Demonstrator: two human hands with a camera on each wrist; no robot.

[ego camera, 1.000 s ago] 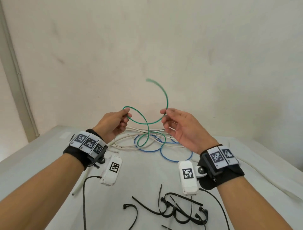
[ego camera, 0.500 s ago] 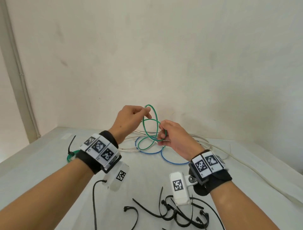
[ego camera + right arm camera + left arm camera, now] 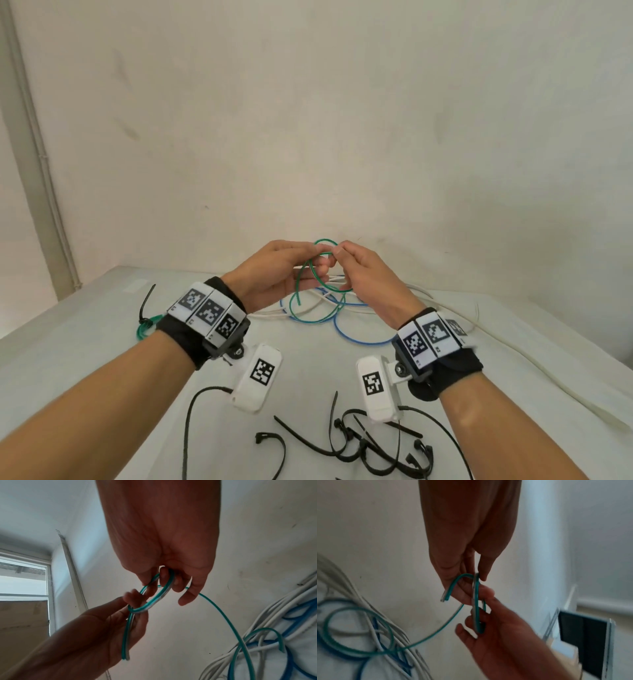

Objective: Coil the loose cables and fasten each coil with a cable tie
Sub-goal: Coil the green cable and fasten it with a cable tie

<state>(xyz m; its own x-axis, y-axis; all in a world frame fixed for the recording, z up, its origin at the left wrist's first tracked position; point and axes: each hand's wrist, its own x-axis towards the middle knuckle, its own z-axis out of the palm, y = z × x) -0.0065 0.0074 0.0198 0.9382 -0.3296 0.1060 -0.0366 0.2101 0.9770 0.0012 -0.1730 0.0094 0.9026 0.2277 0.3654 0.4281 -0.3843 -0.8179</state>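
Observation:
A thin green cable (image 3: 310,277) is held up above the table in small loops between my two hands. My left hand (image 3: 284,267) pinches the loops from the left, and the cable's free end (image 3: 444,599) sticks out below its fingers. My right hand (image 3: 356,267) pinches the same loops from the right (image 3: 154,600). The rest of the green cable (image 3: 318,317) trails down into a tangle of blue cable (image 3: 359,337) and white cables (image 3: 274,313) on the table. Several black cable ties (image 3: 363,448) lie near the front edge.
A green coil fastened with a black tie (image 3: 147,325) lies at the left, behind my left wrist. One white cable (image 3: 534,366) runs along the table's right side. The white table (image 3: 85,359) meets a bare wall close behind the cables.
My hands have come together and drawn the wide green loop into small tight loops. The free end that was swinging high now hangs below my left fingers.

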